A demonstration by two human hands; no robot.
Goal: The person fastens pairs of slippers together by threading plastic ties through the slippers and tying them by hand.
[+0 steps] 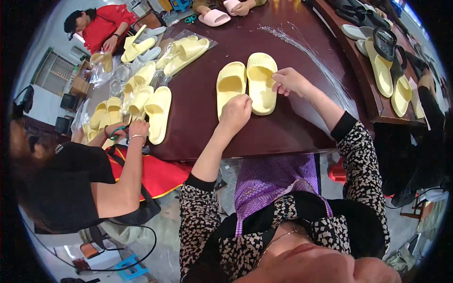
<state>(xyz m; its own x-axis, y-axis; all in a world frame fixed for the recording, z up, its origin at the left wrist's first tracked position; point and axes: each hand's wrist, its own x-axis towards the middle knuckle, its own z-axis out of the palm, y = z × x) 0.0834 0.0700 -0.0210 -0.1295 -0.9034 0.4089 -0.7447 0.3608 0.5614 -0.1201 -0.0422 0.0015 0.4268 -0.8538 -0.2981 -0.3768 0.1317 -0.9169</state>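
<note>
Two pale yellow slippers stand side by side on the dark red table, toes pointing away from me. At the left slipper [230,81], my left hand [236,113] is closed in a fist over the inner heel side; what its fingers hold, if anything, is hidden. Beside the strap of the right slipper [262,89], my right hand [290,82] has its thumb and forefinger pinched together at the outer edge. Whatever is in that pinch is too small to make out. Beyond my right hand lies a loose bundle of thin clear plastic strands [321,61].
Several yellow slippers [158,113] and bagged pairs [184,54] cover the table's left side, where a co-worker's hands [137,129] hold green-handled scissors. Another person in red [111,28] works behind. Pink slippers [214,18] sit at the far edge. A raised ledge [347,42] with footwear borders the right.
</note>
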